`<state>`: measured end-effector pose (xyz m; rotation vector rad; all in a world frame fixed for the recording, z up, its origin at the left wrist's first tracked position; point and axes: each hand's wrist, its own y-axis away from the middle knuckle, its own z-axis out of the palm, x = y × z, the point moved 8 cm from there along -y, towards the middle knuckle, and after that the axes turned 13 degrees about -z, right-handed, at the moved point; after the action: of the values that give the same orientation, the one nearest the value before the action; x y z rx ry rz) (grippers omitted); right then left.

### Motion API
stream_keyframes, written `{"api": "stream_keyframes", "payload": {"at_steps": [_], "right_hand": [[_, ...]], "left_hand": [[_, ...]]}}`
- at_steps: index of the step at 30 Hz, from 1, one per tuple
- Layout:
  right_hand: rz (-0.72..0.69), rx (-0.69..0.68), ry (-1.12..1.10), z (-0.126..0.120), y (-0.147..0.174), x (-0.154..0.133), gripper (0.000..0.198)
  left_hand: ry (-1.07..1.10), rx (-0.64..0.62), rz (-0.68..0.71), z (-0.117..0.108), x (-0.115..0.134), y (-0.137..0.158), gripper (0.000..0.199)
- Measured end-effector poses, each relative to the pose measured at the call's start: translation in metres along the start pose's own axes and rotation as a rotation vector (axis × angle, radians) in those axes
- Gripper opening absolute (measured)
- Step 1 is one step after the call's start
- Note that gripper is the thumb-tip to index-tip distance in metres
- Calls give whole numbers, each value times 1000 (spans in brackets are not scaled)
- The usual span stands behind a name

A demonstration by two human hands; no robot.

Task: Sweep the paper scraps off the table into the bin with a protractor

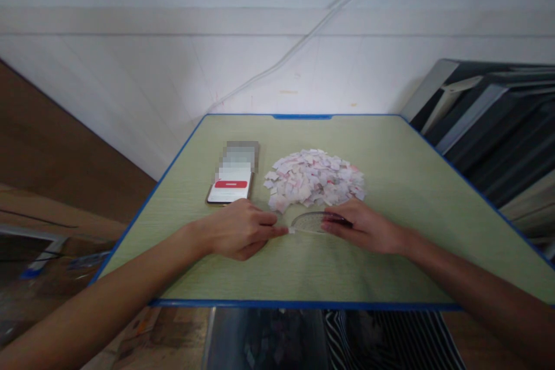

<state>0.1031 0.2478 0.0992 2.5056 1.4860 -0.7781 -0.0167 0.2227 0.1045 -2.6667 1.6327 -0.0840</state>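
Observation:
Close to the table's front, my left hand (243,231) has its fingers curled, with one fingertip at a small white paper scrap (292,230). My right hand (364,228) pinches a clear, half-round plastic piece (309,222) with a dark edge. Its rounded end points left, close to the scrap; its exact kind is hard to make out. Just beyond both hands lies a wide heap of torn paper bits (314,176), mostly white with some pink and red marks.
A phone (231,191) with a lit screen lies left of the heap on the pale green table (390,144), which has a blue rim. Dark flat panels (498,110) lean at the right. A cable (277,63) runs down the white wall behind.

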Motion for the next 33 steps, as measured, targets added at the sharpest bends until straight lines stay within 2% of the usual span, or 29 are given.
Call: {"api": "stream_keyframes", "payload": {"at_steps": [4, 9, 14, 17, 20, 24, 26, 30, 33], "right_hand": [[24, 30, -14, -2, 0, 3, 33], [-52, -41, -179, 0, 1, -5, 31], [-27, 88, -157, -8, 0, 2, 31], [-14, 113, -135, -8, -1, 4, 31], [0, 89, -113, -7, 0, 3, 30], [-69, -32, -234, 1, 0, -6, 31], [-69, -10, -260, 0, -1, -6, 31], [-5, 98, -173, -8, 0, 3, 31], [-59, 8, -173, -1, 0, -3, 31]], "left_hand": [[-2, -5, -4, 0, 1, -1, 36], [-11, -10, -17, 0, 0, 0, 34], [-18, 9, -15, -1, 0, 1, 36], [-5, 23, -13, -2, 1, 0, 36], [-11, 21, -13, -2, 1, 0, 35], [-22, 6, -17, -2, 2, 0, 34], [-23, 7, -18, -2, 2, 0, 34], [-15, 20, -15, -3, 2, 0, 34], [-17, 27, -14, -3, 3, -1, 33]]}}
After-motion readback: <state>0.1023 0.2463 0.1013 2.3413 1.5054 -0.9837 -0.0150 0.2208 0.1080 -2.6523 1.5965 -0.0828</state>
